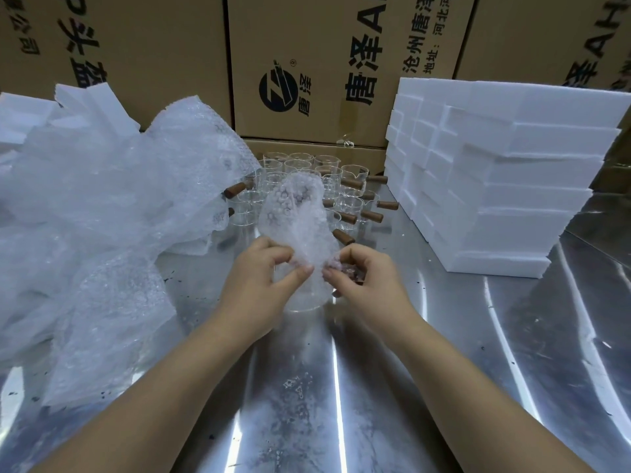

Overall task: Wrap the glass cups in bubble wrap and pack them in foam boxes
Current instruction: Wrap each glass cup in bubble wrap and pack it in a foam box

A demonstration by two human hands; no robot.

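Big cardboard boxes [317, 46] stand at your 12 o'clock. Their black writing lies sideways and reads "唐泽", "沧州唐泽" and "地址:河北", next to a round dark logo. You work on a shiny metal table [444, 387]. A big heap of bubble wrap [102, 206] lies at 9 o'clock. A stack of white foam boxes [495, 186] stands at 2 o'clock. A bunch of glass cups [348, 206] with brown handles stands at 12 o'clock, near your hands. Your left hand [263, 274] and right hand [368, 278] both pinch one small sheet of bubble wrap [297, 216], which sticks up between them. One clear cup [304, 302] stands on the table right under your hands.
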